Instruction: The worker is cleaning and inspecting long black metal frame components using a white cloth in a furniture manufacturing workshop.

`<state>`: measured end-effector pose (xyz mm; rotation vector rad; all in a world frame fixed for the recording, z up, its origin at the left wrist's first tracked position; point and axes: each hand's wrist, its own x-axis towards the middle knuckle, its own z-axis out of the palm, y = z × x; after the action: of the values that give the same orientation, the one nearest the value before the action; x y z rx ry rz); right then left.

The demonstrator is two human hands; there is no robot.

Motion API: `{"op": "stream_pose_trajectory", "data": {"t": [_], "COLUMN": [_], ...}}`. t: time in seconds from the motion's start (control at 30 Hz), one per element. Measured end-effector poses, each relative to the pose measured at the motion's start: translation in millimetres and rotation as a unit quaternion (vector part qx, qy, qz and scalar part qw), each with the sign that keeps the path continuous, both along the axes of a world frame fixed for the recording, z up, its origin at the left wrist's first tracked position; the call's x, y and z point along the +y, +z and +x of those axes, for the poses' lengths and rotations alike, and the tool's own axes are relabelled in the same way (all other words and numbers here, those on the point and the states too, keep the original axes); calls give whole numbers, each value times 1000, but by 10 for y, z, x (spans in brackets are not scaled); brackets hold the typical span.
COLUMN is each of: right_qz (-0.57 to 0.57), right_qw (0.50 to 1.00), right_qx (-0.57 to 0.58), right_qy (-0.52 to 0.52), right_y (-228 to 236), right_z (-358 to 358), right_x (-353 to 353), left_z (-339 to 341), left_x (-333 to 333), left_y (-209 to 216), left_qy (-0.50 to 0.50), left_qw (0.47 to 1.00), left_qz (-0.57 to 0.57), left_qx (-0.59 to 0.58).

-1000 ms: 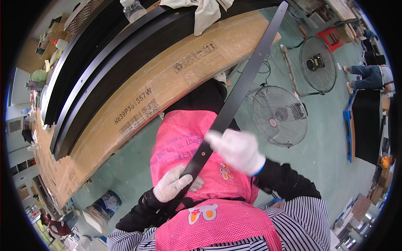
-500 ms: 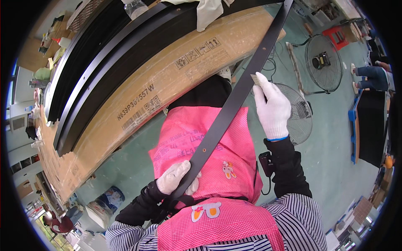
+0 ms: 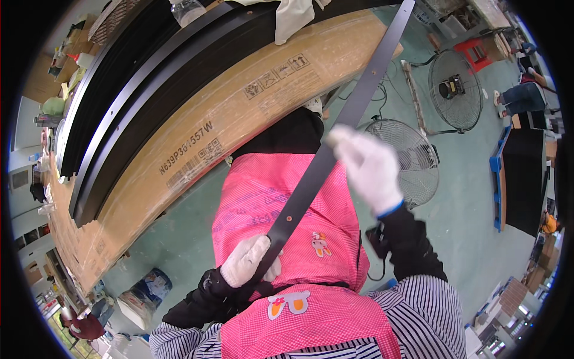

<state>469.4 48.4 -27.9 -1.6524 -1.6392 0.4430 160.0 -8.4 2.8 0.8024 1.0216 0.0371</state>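
Observation:
A long flat black strip [image 3: 327, 149] with a few small holes slants up across my lap, from the lower middle to the top right. My left hand [image 3: 245, 261], in a white knit glove, is wrapped round its lower end, with some fingers behind it. Blurred by motion, my gloved right hand [image 3: 369, 169] is at the strip's right edge, about midway up. Its fingertips pinch a small beige piece [image 3: 332, 139], too smeared to name, against or just above the strip. A pink checked apron [image 3: 263, 197] lies beneath the strip.
To the left, a large cardboard box [image 3: 233, 113] bears several curved black strips [image 3: 128, 113], a white cloth [image 3: 292, 21] and a clear plastic container [image 3: 186, 12]. Two black fans [image 3: 412, 161] stand at right on the green floor. Other people [image 3: 520, 99] are farther off.
My right hand has moved down and left along the black strip with the small beige piece. My left hand keeps its hold on the lower end. The view has shifted slightly.

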Motion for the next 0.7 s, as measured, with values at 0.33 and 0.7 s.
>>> {"op": "stream_pose_trajectory", "data": {"t": [0.33, 0.7], "right_qz": [122, -23], "right_qw": [976, 983], "right_qx": [-174, 4], "right_qy": [-50, 179], "right_y": [-252, 53], "right_z": [641, 151], "right_x": [614, 0], "left_z": [-51, -39], "left_x": [-57, -19], "left_y": [-118, -22], "left_qy": [5, 17], "left_qw": [1000, 1000], "left_qz": [12, -18], "left_qx": [-10, -10]}}
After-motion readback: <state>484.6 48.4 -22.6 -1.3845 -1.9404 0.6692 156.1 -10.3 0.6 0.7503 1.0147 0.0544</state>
